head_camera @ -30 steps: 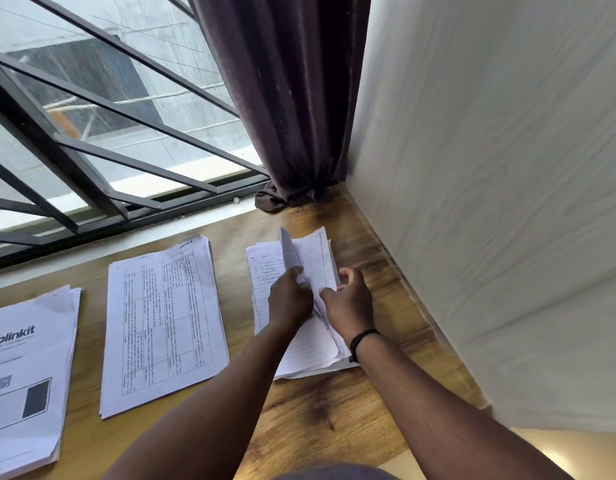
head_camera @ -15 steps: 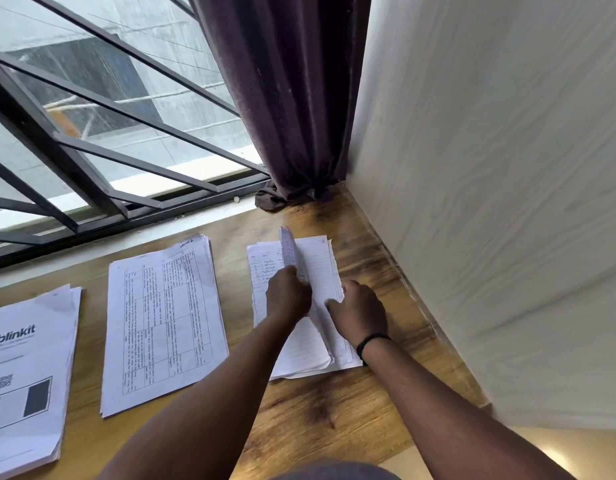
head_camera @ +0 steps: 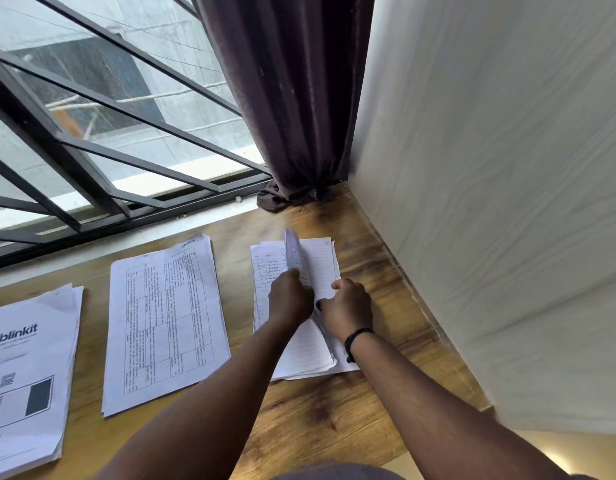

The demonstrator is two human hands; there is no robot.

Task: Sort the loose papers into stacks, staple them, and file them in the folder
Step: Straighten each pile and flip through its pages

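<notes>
White handwritten papers point(head_camera: 265, 271) lie stacked at the wooden worktop's point(head_camera: 299, 417) far right corner. The left hand point(head_camera: 290, 296) pinches a few lifted sheets point(head_camera: 294, 252); the right hand point(head_camera: 348, 308) curls its grip on the stack's right-hand pages.
</notes>
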